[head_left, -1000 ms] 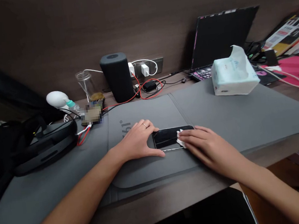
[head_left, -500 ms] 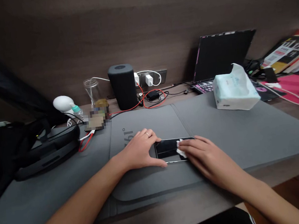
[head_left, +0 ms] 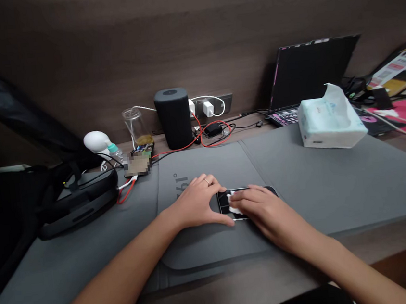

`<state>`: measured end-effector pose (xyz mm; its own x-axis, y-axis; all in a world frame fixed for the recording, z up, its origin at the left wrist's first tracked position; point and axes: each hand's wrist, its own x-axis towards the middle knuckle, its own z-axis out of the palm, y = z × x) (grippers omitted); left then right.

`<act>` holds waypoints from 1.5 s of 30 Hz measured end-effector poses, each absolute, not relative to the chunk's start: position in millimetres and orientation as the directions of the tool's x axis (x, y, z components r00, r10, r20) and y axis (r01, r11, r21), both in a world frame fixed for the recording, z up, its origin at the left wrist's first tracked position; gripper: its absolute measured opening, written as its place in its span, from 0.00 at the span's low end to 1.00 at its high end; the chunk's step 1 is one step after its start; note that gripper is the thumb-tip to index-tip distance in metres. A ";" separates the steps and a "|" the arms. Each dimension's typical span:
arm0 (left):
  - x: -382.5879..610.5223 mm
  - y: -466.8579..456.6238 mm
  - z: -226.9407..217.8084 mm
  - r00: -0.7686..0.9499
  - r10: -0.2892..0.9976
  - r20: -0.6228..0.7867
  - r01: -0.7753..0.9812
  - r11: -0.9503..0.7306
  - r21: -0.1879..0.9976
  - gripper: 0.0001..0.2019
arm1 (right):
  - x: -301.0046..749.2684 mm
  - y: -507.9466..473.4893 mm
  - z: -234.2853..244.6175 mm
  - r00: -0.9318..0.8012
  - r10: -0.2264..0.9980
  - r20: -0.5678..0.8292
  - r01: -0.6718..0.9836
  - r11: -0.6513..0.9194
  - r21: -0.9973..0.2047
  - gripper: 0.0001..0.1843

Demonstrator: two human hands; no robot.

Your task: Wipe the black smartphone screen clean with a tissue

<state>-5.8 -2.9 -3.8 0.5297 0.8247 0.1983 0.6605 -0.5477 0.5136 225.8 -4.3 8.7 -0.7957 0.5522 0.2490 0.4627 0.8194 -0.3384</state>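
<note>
A dark-screened smartphone (head_left: 224, 204) lies flat on the grey desk mat. My left hand (head_left: 197, 202) holds its left end, with the thumb at the near edge and the fingers at the far edge. Pressed onto the screen is a crumpled white tissue (head_left: 235, 208), pinched under the closed fingers of my right hand (head_left: 263, 208). That hand hides part of the phone's middle and right side.
The grey mat (head_left: 323, 187) covers much of the desk. A tissue pack (head_left: 331, 126) stands at right before an open laptop (head_left: 314, 75). Behind are a black speaker (head_left: 173, 119), a glass jar (head_left: 135, 125) and red cable (head_left: 216, 144). A black headset (head_left: 81, 208) lies left.
My right hand has slid the tissue leftward across the phone screen, nearer to my left hand. My left hand keeps its hold on the phone. The camera view has turned slightly left.
</note>
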 end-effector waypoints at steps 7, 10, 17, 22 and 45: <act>-6.1 -2.4 -4.6 0.516 0.835 0.192 0.662 -0.531 0.529 0.34 | 272.2 2.5 10.6 -0.734 0.601 0.315 0.559 0.799 -0.223 0.15; -6.6 -2.4 -5.8 0.524 0.829 0.193 0.662 -0.540 0.520 0.34 | 244.5 -6.0 10.4 -0.747 0.583 0.320 0.537 0.812 -0.227 0.16; -6.9 -4.5 -5.4 0.555 0.812 0.182 0.670 -0.566 0.480 0.32 | 213.2 -12.6 7.8 -0.800 0.538 0.266 0.455 0.832 -0.317 0.14; -7.0 -4.8 -1.9 0.551 0.816 0.176 0.674 -0.559 0.483 0.32 | 275.1 -7.7 4.5 -0.691 0.635 0.344 0.576 0.772 -0.268 0.14; -156.2 -57.5 38.8 -0.068 0.970 0.233 0.993 0.088 -0.077 0.21 | 250.8 -16.3 -16.4 -0.665 0.541 0.515 0.518 0.831 -0.205 0.11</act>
